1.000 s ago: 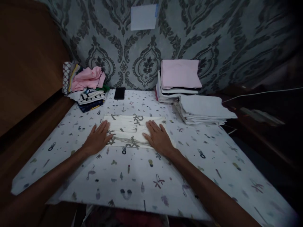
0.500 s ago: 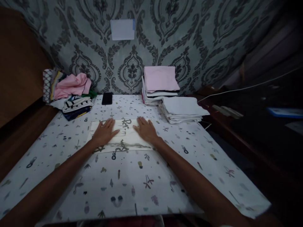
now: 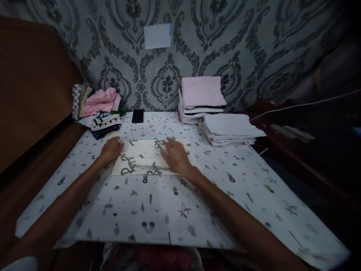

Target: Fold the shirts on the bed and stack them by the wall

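A cream cloth [image 3: 141,149] with dark brush-like lettering lies folded into a flat rectangle in the middle of the table. My left hand [image 3: 112,149] rests at its left edge, fingers together and pointing toward the far left corner; it seems to grip nothing. Over the right part of the cloth lies my right hand [image 3: 176,154], palm down with fingers stretched out, slightly blurred. The cloth's right end is partly hidden beneath that hand and wrist.
A patterned white tablecloth [image 3: 158,207] covers the table. Mixed clothes [image 3: 103,101] are heaped at the back left, beside a black phone [image 3: 138,116]. Back right, a stack topped by pink cloth [image 3: 203,91] stands behind folded white cloths [image 3: 229,126]. A patterned wall rises behind.
My left hand has slid off the cloth's top to its left edge, uncovering lettering there. My right hand still lies on the right part. The view has shifted a little left.
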Demonstrator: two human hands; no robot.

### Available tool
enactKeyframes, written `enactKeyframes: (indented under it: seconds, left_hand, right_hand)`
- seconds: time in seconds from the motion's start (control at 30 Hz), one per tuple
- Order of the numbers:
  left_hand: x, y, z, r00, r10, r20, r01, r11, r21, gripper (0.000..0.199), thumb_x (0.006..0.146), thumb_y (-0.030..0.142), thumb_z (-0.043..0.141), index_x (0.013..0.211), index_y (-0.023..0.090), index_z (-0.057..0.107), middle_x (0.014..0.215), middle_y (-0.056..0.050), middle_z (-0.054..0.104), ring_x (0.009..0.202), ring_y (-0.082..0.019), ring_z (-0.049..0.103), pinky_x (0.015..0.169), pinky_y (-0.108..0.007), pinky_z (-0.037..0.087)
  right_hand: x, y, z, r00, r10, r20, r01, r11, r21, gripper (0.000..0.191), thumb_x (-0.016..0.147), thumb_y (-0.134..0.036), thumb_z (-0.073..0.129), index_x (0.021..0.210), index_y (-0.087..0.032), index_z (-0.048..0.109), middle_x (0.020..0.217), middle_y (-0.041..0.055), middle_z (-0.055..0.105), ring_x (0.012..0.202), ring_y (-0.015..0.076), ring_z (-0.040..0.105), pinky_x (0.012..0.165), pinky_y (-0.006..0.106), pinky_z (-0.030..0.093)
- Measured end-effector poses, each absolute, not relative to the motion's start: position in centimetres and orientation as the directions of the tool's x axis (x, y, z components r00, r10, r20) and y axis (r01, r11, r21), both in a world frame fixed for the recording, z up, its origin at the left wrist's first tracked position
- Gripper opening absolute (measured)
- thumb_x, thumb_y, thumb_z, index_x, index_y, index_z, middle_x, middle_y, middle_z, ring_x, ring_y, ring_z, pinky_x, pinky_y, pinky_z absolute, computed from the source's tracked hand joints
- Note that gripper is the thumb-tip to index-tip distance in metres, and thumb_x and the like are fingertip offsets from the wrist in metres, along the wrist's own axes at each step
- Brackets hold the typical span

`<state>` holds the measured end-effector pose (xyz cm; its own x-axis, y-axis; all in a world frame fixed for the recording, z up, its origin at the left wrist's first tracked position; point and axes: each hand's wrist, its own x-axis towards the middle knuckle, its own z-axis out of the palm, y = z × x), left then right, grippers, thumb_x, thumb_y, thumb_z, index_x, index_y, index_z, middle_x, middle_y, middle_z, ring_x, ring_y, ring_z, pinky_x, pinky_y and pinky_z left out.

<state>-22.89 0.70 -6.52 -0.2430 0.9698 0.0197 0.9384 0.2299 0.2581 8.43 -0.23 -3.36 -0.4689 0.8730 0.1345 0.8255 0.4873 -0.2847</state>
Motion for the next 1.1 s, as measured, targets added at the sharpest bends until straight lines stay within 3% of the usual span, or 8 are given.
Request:
enactKeyframes:
  seconds: [0.07, 0.17, 0.27, 0.37, 0.47, 0.67, 0.87, 1.1]
  left_hand:
    - [-23.6, 2.2, -6.1, -0.287, 0.957, -0.037, 0.913, 0.285, 0.292, 0.045, 0.083, 0.043, 0.057, 0.118, 0.016, 0.063, 0.106, -0.01, 0.072, 0.102, -0.028, 0.065, 0.08, -0.032, 0.048]
    - [-24.0, 4.1, -6.0, -0.343, 0.935, -0.086, 0.876, 0.351, 0.331, 0.032, 0.071, 0.04, 0.068, 0.095, 0.018, 0.066, 0.082, -0.004, 0.071, 0.082, -0.024, 0.065, 0.063, -0.027, 0.043]
    - [-24.0, 4.7, -6.1, -0.35, 0.929, -0.118, 0.839, 0.367, 0.402, 0.021, 0.065, 0.036, 0.071, 0.074, 0.019, 0.062, 0.06, 0.001, 0.06, 0.065, -0.02, 0.06, 0.054, -0.026, 0.036]
    - [-23.9, 4.5, -6.2, -0.335, 0.934, -0.125, 0.796, 0.351, 0.493, 0.018, 0.06, 0.028, 0.071, 0.061, 0.02, 0.055, 0.048, 0.005, 0.049, 0.055, -0.017, 0.054, 0.051, -0.025, 0.033]
    - [-23.6, 4.2, -5.8, -0.328, 0.939, -0.099, 0.735, 0.32, 0.597, 0.016, 0.059, 0.023, 0.067, 0.062, 0.02, 0.051, 0.048, 0.007, 0.046, 0.051, -0.014, 0.05, 0.05, -0.023, 0.033]
    - [-21.4, 3.8, -3.1, -0.279, 0.959, -0.042, 0.608, 0.21, 0.765, 0.022, 0.063, 0.022, 0.063, 0.082, 0.019, 0.053, 0.057, 0.007, 0.049, 0.048, -0.011, 0.048, 0.045, -0.02, 0.037]
    - [-15.3, 4.9, 0.6, -0.07, 0.997, -0.014, 0.411, 0.042, 0.911, 0.052, 0.067, 0.017, 0.064, 0.117, 0.024, 0.053, 0.061, 0.01, 0.051, 0.045, -0.009, 0.053, 0.043, -0.017, 0.041]
    - [-8.6, 7.5, -1.0, 0.066, 0.969, -0.239, 0.394, 0.195, 0.898, 0.021, 0.071, 0.019, 0.071, 0.089, 0.016, 0.06, 0.052, 0.004, 0.055, 0.045, -0.012, 0.059, 0.044, -0.019, 0.047]
  right_hand:
    - [5.0, -3.2, -2.6, -0.63, 0.769, 0.108, 0.694, 0.62, -0.366, 0.036, 0.102, -0.033, 0.044, 0.125, -0.014, 0.064, 0.134, 0.0152, 0.061, 0.125, 0.0254, 0.055, 0.105, 0.041, 0.046]
    - [0.0, -6.4, -2.7, -0.792, 0.602, 0.1, 0.543, 0.77, -0.335, 0.03, 0.095, -0.038, 0.06, 0.112, -0.014, 0.066, 0.122, 0.0145, 0.064, 0.116, 0.0274, 0.057, 0.094, 0.039, 0.052]
    - [-3.2, -7.5, -3.9, -0.805, 0.581, 0.12, 0.534, 0.798, -0.28, 0.038, 0.091, -0.042, 0.064, 0.115, -0.012, 0.062, 0.122, 0.0169, 0.062, 0.117, 0.0315, 0.055, 0.09, 0.043, 0.053]
    - [-4.6, -7.2, -5.1, -0.79, 0.591, 0.166, 0.555, 0.803, -0.217, 0.024, 0.097, -0.023, 0.051, 0.115, -0.01, 0.061, 0.117, 0.018, 0.064, 0.111, 0.0312, 0.058, 0.083, 0.043, 0.055]
    - [-4.9, -6.7, -5.4, -0.772, 0.611, 0.176, 0.571, 0.787, -0.232, 0.029, 0.091, -0.005, 0.042, 0.114, -0.011, 0.061, 0.113, 0.0169, 0.067, 0.106, 0.0297, 0.062, 0.077, 0.04, 0.054]
    - [-2.5, -5.7, -4.0, -0.583, 0.794, 0.171, 0.636, 0.577, -0.512, 0.025, 0.088, -0.015, 0.047, 0.108, -0.019, 0.06, 0.093, 0.0049, 0.071, 0.082, 0.0215, 0.065, 0.07, 0.031, 0.048]
    - [2.5, -5.2, -3.9, -0.301, 0.941, 0.152, 0.306, 0.247, -0.919, 0.011, 0.073, -0.017, 0.054, 0.081, -0.021, 0.058, 0.067, -0.0051, 0.057, 0.065, 0.0142, 0.056, 0.059, 0.023, 0.043]
    - [7.1, -5.4, -5.4, -0.302, 0.936, -0.182, -0.099, -0.221, -0.97, 0.022, 0.07, -0.012, 0.055, 0.09, -0.02, 0.06, 0.068, -0.0044, 0.066, 0.061, 0.0138, 0.067, 0.057, 0.022, 0.054]
